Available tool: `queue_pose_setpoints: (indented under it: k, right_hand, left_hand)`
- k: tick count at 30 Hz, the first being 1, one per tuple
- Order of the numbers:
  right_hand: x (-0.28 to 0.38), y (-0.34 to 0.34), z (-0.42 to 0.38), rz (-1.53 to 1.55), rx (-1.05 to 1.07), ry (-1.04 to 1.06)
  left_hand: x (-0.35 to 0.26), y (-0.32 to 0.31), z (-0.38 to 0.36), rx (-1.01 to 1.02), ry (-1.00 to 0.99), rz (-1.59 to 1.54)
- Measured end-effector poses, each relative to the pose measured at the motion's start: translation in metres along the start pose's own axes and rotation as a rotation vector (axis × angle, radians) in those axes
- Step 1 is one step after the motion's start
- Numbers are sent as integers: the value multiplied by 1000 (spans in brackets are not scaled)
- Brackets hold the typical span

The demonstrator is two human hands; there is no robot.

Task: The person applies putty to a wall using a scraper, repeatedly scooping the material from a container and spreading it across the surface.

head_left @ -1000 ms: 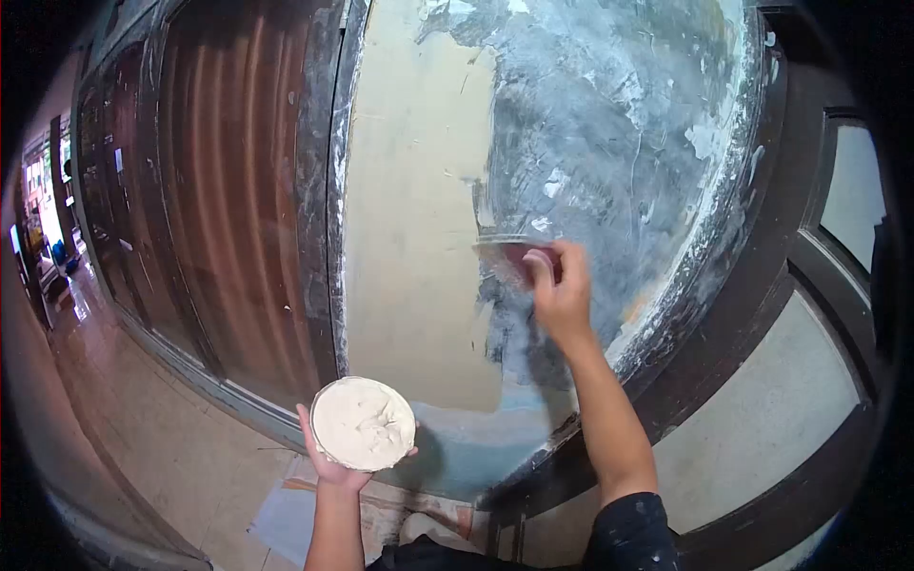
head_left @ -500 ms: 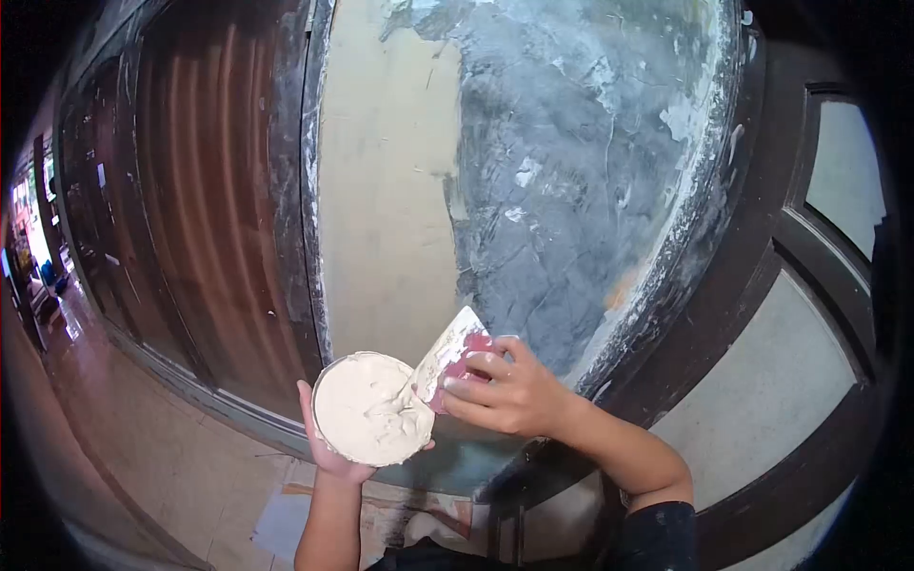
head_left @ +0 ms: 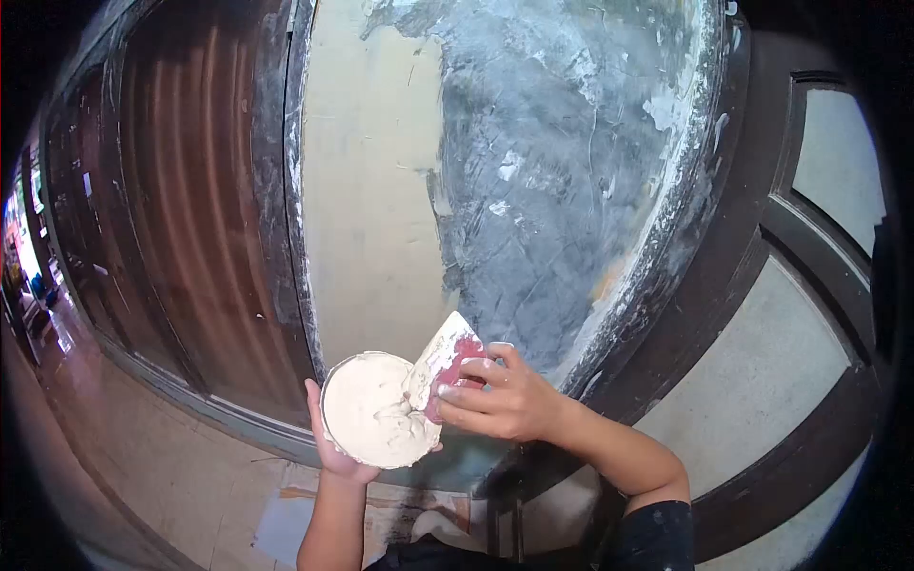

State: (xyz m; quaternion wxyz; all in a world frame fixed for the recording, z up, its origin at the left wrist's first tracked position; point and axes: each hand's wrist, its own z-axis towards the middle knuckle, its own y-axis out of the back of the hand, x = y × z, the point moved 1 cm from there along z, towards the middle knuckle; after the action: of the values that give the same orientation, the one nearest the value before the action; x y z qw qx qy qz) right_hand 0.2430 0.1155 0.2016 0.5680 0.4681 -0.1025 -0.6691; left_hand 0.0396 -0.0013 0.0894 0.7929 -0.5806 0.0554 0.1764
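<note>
My left hand [head_left: 335,455] holds up a round bowl [head_left: 378,410] full of cream-coloured putty, fingers wrapped under its rim. My right hand [head_left: 503,395] grips a red scraper [head_left: 444,359] smeared with putty, its blade edge dipped into the putty at the bowl's right side. Behind both hands stands a wall panel [head_left: 495,181]: its left strip is coated in smooth cream putty, the rest is bare grey with white patches.
A dark brown wooden door [head_left: 190,219] stands left of the panel. A dark frame with pale panels [head_left: 762,381] runs on the right. A tiled floor [head_left: 152,466] with a sheet of paper [head_left: 286,519] lies below.
My right hand came down off the wall with the scraper and brought its blade into the bowl of putty. The bowl stayed in my left hand, raised slightly.
</note>
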Motion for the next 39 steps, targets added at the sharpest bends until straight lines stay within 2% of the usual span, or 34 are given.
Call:
queue_pose_setpoints:
  k: [3,4,5,7,9,11,13,14,18,21,23,25,27,30,32,33,36,38,39]
  right_hand:
    - [0,1,1,23,-47,-16]
    - [-1,0,1,22,-47,-15]
    - [-1,0,0,30,-47,-25]
    - [-2,-2,-3,43,-49,-46]
    - [-1,-6,-7,60,-37,-66]
    - [-2,-9,-8,155,-38,-146]
    - [-4,-13,-12,143,-36,-179]
    - [-5,-16,-13,169,-67,-218]
    - [-15,-18,-13,195,-123,-328]
    - [-26,-20,-8,181,-182,-370]
    - [-36,-24,-11,188,-218,-492]
    - [-45,-22,-9,182,-203,-517]
    - [-60,-21,-8,90,-205,-613]
    - [-94,-24,-10,-18,-276,-640]
    - [-115,-32,-15,-102,-332,-689]
    - [-120,-39,-19,-100,-336,-686]
    - [-125,-69,-36,-221,-203,-698]
    - [-123,-91,-44,-234,-186,-668]
    - [-124,-98,-44,-257,-170,-645]
  left_hand:
    - [2,2,3,-24,-7,2]
    - [3,14,6,-116,-56,55]
    - [4,16,7,-115,-57,55]
    - [6,12,8,-85,-30,61]
    - [6,4,11,51,14,36]
    - [9,18,15,-140,-42,-20]
    - [10,10,15,-129,-51,8]
    - [9,8,15,-40,-3,18]
    - [10,23,21,-61,36,-9]
    - [9,26,25,141,91,55]
    - [12,32,26,60,83,-46]
    - [12,37,26,73,102,-66]
    - [12,49,27,-23,73,25]
    - [8,44,25,10,70,-13]
    - [3,40,23,102,104,-54]
    - [2,45,22,67,90,-124]
    - [-4,47,20,51,53,-114]
    - [-8,54,18,-16,15,79]
    - [-10,48,17,13,8,4]
